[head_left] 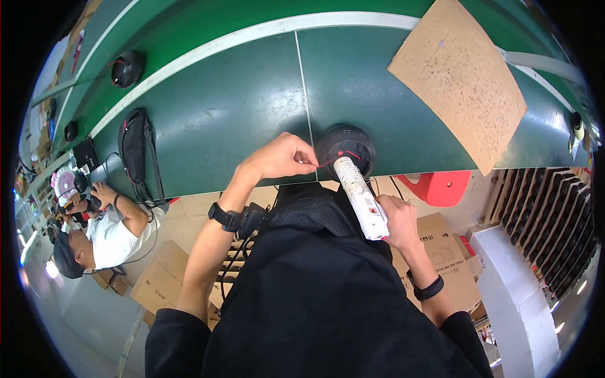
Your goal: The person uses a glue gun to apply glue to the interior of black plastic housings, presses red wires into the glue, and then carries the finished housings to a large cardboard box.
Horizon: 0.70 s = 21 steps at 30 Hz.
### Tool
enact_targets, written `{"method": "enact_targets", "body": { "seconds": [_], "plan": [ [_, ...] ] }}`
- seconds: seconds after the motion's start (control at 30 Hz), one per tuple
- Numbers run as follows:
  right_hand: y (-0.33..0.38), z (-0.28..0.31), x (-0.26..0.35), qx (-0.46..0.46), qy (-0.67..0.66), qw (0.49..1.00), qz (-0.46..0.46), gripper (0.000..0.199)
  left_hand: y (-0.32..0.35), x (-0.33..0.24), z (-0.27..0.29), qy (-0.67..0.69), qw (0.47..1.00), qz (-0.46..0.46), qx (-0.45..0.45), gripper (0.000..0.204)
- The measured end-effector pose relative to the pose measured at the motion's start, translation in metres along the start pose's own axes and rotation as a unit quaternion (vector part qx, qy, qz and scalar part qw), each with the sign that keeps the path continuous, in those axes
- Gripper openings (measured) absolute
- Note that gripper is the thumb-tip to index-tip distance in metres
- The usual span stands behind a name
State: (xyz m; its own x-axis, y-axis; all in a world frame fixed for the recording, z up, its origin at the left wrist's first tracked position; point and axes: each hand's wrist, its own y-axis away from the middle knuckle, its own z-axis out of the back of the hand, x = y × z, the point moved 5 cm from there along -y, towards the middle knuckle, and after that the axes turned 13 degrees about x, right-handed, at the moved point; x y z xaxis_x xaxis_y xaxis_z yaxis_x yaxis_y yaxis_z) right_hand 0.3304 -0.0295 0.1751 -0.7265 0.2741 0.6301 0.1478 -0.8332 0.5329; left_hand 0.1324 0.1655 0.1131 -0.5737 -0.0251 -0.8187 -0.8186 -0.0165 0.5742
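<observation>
Near the front edge of the green bench sits a round black housing (348,135) with a red wire (326,164) coming out of its middle. My left hand (283,156) is closed, pinching the wire's end just left of the housing. In my right hand (398,220) is a white heat gun (364,205) with a slotted barrel. Its barrel end is over the near part of the housing, beside the wire; whether they touch, I cannot tell. My right fingers are partly hidden behind the heat gun's body.
A brown board (460,82) lies on the bench at the right. A black bag (134,145) and another black housing (128,69) are on the left. A red stool (441,188) stands by the front edge. A co-worker (116,236) sits far left. Racks (542,220) stand at right.
</observation>
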Motion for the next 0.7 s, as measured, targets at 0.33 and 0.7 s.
{"method": "enact_targets", "body": {
  "seconds": [0.33,0.7],
  "plan": [
    [0.012,0.013,0.01,-0.006,-0.053,0.998,0.027,0.032,-0.011,-0.038,0.013,-0.105,0.987,-0.019,-0.119,0.026],
    [0.035,-0.006,0.01,-0.003,-0.115,0.992,-0.049,0.038,-0.057,-0.061,0.009,-0.228,0.973,0.012,-0.01,0.02]
  ]
}}
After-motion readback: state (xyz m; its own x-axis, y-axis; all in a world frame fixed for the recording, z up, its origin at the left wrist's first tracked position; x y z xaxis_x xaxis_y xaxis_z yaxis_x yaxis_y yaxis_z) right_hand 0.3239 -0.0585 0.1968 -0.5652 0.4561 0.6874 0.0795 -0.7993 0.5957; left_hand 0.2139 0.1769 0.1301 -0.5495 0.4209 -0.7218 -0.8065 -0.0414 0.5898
